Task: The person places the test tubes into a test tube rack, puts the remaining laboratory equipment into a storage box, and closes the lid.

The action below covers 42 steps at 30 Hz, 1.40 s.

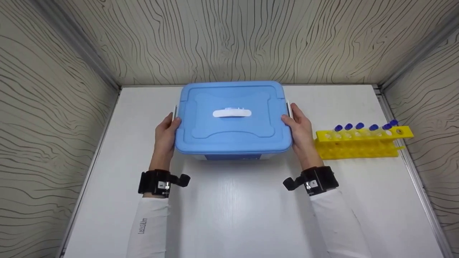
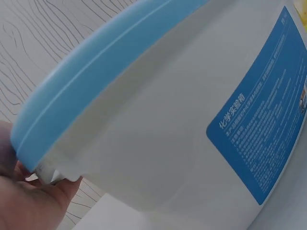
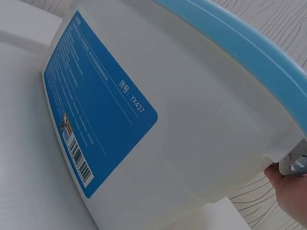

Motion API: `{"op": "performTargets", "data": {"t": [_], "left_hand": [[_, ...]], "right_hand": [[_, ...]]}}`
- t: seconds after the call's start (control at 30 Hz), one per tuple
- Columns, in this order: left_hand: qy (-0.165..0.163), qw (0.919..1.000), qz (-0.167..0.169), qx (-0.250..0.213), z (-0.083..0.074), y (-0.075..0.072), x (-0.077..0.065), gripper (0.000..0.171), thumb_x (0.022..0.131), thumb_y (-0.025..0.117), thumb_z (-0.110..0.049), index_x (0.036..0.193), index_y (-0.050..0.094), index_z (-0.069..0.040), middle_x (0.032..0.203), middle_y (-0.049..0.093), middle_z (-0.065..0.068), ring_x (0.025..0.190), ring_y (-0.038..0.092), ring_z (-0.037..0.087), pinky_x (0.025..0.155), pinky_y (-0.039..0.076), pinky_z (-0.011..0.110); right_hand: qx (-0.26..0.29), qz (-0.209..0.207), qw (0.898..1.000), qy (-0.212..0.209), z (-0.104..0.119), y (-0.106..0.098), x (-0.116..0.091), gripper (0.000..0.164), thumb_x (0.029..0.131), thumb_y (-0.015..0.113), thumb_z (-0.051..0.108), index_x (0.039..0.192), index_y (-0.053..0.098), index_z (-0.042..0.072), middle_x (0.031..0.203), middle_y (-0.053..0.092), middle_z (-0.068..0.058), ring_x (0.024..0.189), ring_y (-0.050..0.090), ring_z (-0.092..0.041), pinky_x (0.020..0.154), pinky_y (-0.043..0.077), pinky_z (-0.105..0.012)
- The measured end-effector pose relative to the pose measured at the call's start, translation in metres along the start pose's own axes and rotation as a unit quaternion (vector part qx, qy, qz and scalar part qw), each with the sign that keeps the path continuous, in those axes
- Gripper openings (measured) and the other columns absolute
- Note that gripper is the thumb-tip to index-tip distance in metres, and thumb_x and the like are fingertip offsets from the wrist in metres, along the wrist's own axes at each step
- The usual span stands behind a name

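Observation:
A storage box with a light blue lid (image 1: 233, 123) and a white top handle (image 1: 232, 113) is at the back middle of the table. Its white body (image 2: 144, 124) carries a blue printed label (image 3: 100, 110) on the near side. My left hand (image 1: 166, 134) grips the box's left end, thumb on the lid's edge and fingers at the side latch (image 2: 48, 173). At the opposite end my right hand (image 1: 301, 130) holds on in the same way, thumb over the lid rim, fingers by the right latch (image 3: 295, 160).
To the right of the box stands a yellow test tube rack (image 1: 358, 147) with several blue-capped tubes (image 1: 359, 125). Wood-patterned walls (image 1: 229, 39) enclose the white table (image 1: 229, 208) at the back and on both sides.

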<state>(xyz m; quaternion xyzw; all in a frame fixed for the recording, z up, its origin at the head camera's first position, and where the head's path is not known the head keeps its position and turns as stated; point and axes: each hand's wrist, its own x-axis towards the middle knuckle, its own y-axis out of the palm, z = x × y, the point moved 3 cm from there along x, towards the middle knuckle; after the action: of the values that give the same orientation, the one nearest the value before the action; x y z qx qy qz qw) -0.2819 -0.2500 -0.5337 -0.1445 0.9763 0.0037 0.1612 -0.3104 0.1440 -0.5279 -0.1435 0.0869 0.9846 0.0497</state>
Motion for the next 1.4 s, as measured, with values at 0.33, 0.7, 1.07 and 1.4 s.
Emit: {"op": "performTargets", "data": {"t": [0.33, 0.7, 1.07, 1.4], "left_hand": [[0.045, 0.996, -0.009, 0.077, -0.01, 0.001, -0.005, 0.056, 0.102, 0.053, -0.026, 0.154, 0.036, -0.013, 0.162, 0.035, 0.005, 0.148, 0.038, 0.023, 0.119, 0.037, 0.035], [0.103, 0.979, -0.026, 0.174, -0.018, 0.007, -0.009, 0.05, 0.103, 0.049, -0.021, 0.151, 0.041, -0.008, 0.158, 0.041, 0.008, 0.14, 0.049, 0.026, 0.112, 0.045, 0.038], [0.136, 0.9602, -0.023, 0.243, -0.02, 0.015, -0.015, 0.051, 0.105, 0.044, -0.021, 0.152, 0.036, -0.005, 0.159, 0.038, 0.013, 0.149, 0.034, 0.027, 0.122, 0.033, 0.041], [0.128, 0.9703, 0.001, 0.205, -0.008, 0.017, -0.024, 0.077, 0.096, 0.059, -0.033, 0.158, 0.022, -0.006, 0.166, 0.023, 0.014, 0.154, 0.023, 0.032, 0.126, 0.024, 0.044]], "right_hand": [[-0.073, -0.002, 0.997, -0.021, 0.005, 0.002, -0.002, 0.067, 0.101, 0.054, 0.013, 0.159, 0.02, 0.013, 0.168, 0.016, 0.001, 0.156, 0.012, -0.012, 0.128, 0.014, -0.031], [-0.148, -0.003, 0.988, -0.055, 0.008, 0.007, -0.004, 0.063, 0.102, 0.049, 0.013, 0.158, 0.021, 0.01, 0.167, 0.02, -0.004, 0.155, 0.017, -0.016, 0.127, 0.019, -0.034], [-0.206, -0.001, 0.977, -0.064, 0.008, 0.009, -0.006, 0.061, 0.104, 0.045, 0.02, 0.159, 0.019, 0.013, 0.167, 0.019, -0.001, 0.155, 0.017, -0.015, 0.127, 0.019, -0.036], [-0.217, 0.018, 0.973, -0.075, 0.003, 0.008, -0.014, 0.083, 0.098, 0.06, 0.038, 0.16, 0.012, 0.012, 0.169, 0.012, -0.004, 0.157, 0.013, -0.019, 0.128, 0.017, -0.039]]}}
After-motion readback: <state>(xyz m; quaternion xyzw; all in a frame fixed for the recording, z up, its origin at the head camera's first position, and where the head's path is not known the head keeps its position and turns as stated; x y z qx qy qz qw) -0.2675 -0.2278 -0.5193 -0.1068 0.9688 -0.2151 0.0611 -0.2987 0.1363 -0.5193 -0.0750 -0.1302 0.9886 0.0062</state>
